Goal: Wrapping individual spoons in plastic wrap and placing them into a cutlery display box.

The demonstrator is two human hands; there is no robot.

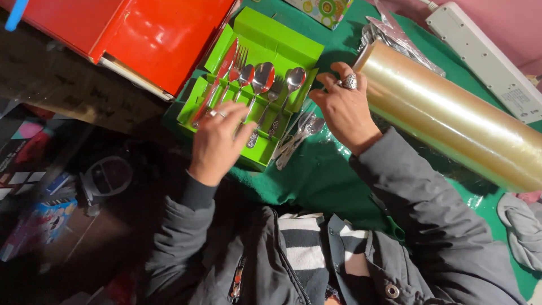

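My left hand (217, 141) lies flat, fingers spread, gripping nothing, on the near end of the green cutlery box (257, 48), over the handles of the pieces slotted in it. Landmark = that box. Inside it, from the side by the red box (164, 39) outward: a knife (223, 70), a fork (238, 62), a small spoon (247, 73), a big spoon (263, 76), another fork (275, 90), another spoon (294, 78). All lie side by side, bowls pointing away from me.

My right hand (341, 110) hovers just beside the box on its far-from-red side, ring on one finger, fingers loosely curled and open, holding nothing that I can make out. Loose spoons (302, 130) in a clear wrapper lie touching the box's corner, between my two hands, on the green cloth (322, 175).

Handling guess: cutlery is stiff polished metal, light each, slick; best pinched at the handle, not the bowl. The wrapped bundle probably slides and crinkles, so grip across the middle. Box looks like thin card, likely flexes, so hold it by its walls.

Beyond the right hand: big roll of clear film (451, 113), then a white power strip (485, 56).
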